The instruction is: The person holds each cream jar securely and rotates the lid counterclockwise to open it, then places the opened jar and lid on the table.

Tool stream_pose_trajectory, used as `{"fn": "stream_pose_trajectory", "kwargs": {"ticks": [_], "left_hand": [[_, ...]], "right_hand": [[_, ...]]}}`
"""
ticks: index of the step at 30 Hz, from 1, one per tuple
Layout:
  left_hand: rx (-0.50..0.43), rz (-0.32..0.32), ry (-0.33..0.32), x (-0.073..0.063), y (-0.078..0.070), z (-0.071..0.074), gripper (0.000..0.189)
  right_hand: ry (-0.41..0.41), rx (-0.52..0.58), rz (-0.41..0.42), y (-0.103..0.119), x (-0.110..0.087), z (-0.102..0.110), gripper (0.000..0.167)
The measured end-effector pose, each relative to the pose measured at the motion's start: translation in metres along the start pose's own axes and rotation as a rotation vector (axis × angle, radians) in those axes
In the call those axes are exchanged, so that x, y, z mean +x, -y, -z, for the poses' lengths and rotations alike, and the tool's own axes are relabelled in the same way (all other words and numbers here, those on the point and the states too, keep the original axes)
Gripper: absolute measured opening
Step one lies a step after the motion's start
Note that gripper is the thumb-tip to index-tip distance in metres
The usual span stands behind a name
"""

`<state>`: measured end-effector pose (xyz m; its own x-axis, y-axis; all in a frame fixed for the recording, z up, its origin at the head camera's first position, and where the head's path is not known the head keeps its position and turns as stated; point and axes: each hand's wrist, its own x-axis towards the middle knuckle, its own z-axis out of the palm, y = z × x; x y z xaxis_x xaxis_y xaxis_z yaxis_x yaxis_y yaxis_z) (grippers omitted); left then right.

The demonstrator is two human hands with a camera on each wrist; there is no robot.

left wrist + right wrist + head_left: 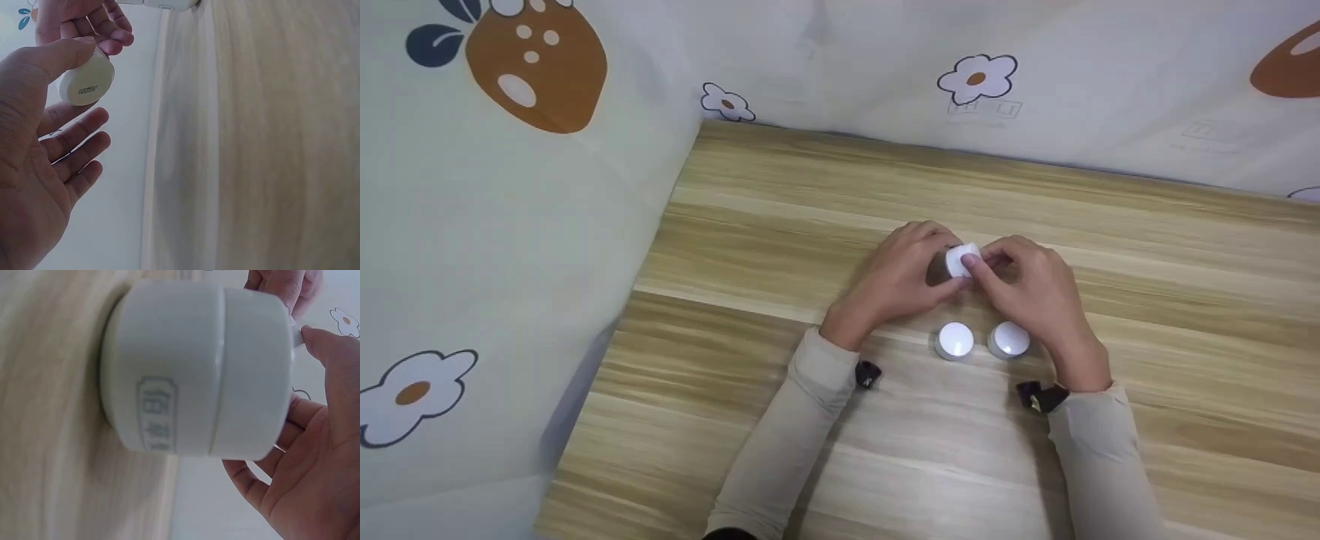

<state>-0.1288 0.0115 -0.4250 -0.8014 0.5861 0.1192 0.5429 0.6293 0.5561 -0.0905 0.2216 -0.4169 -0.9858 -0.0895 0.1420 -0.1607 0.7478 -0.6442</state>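
Note:
Above the table, a small white jar [956,265] is held between both hands. My left hand [906,271] pinches it from the left with thumb and index finger; the other fingers extend below it in the left wrist view, where the jar's flat round base [84,84] shows a printed dark code. From the right, my right hand [1033,289] pinches the jar, thumb on its near side. Two more white jars stand nearer to me, a left one [955,341] and a right one [1009,340]. Close up in the right wrist view, a lidded white jar [185,365] with grey characters partly hides the right hand.
The wood-grain table [750,225] carries the two standing jars between the forearms. Pale cloth [840,67] printed with flowers and fruit hangs behind the table and along its left side. Small dark wrist devices [868,373] sit at both sleeve cuffs.

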Motion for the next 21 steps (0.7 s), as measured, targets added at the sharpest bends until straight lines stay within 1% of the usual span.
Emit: {"fn": "stream_pose_trajectory", "kwargs": {"ticks": [6, 15, 21], "left_hand": [[0.021, 0.003, 0.007, 0.0013, 0.0001, -0.0002, 0.044], [0.0, 0.0, 0.009, 0.0005, 0.0014, -0.0001, 0.044], [0.0, 0.002, 0.015, -0.0003, 0.0013, 0.0015, 0.045]], "right_hand": [[-0.007, -0.004, 0.006, 0.0, 0.0001, -0.0013, 0.036], [0.0, 0.008, 0.019, 0.0009, 0.0008, -0.0036, 0.033], [0.005, 0.011, 0.019, 0.0016, 0.0002, -0.0039, 0.034]]}}
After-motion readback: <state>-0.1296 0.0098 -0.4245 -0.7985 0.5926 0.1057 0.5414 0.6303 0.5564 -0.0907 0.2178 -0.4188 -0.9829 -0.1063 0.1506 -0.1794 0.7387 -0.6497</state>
